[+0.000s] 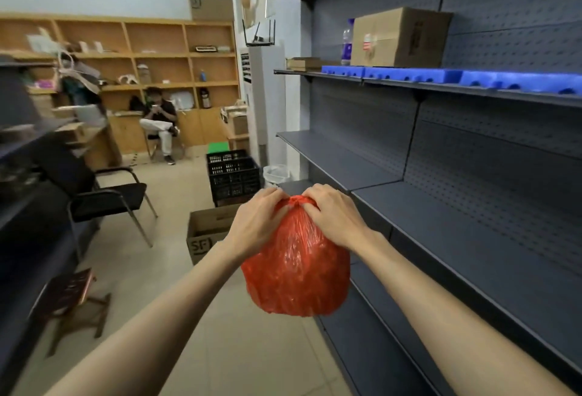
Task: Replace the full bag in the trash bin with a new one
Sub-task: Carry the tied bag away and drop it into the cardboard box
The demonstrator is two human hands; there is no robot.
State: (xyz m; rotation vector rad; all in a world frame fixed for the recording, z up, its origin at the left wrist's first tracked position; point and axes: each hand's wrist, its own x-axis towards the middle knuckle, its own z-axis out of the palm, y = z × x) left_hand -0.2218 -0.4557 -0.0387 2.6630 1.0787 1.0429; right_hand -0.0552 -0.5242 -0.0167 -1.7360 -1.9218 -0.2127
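While hands [296, 219] pinch bag [297, 269], shelving [472, 238] flanks.

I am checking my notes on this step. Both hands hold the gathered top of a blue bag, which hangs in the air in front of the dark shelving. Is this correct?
Not quite: the head view shows a red bag, not a blue one. The rest stands: the left hand and the right hand both grip its gathered top, and it hangs in the air in front of the dark shelving.

Bulging red bag [297, 273] hangs midair, neck gathered, perhaps knotted.
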